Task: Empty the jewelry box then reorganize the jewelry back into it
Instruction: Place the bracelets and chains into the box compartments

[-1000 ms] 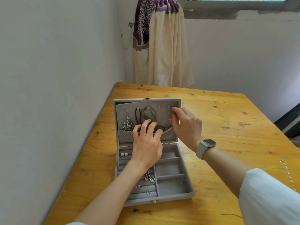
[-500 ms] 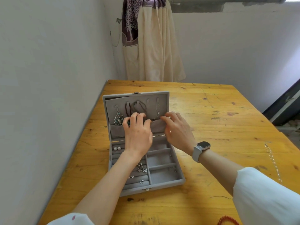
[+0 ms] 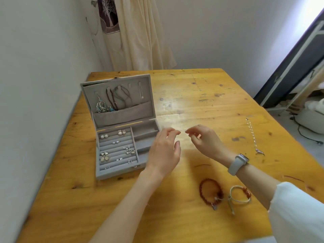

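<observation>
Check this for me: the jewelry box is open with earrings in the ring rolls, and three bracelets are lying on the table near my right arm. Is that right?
Not quite. The head view shows two bracelets there, not three: a red beaded bracelet and a cream cord bracelet. The jewelry box is open, with earrings in its ring rolls.

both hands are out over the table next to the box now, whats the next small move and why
Probably lower both hands and set down whatever they carry beside the red bracelet. The left hand and right hand hover over the table with fingertips pinched towards each other, as if stretching a fine chain, though none is visible. The jewelry box still holds necklaces and earrings to empty.
</observation>
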